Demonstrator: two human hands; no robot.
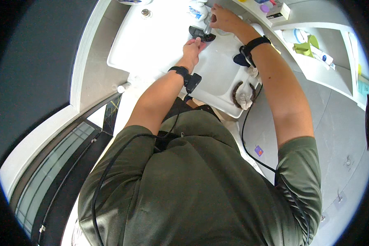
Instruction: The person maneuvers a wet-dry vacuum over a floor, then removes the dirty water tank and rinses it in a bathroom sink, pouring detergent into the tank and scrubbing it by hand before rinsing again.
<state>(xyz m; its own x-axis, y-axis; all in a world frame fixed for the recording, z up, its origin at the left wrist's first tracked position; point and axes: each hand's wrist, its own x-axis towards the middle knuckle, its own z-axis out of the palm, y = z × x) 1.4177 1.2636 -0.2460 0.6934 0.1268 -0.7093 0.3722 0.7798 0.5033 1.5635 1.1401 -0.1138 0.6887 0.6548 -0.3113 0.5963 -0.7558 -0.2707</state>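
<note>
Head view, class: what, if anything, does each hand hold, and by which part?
The right hand grips the chrome tap near its top. The left hand touches a dark object in the white sink with its fingers; a real grip cannot be told.

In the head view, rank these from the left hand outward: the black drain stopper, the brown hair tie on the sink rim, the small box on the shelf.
1. Black drain stopper, at the left hand's fingertips.
2. Brown hair tie, on the sink's near rim, lower right.
3. Small box, on the shelf, upper right.
</note>
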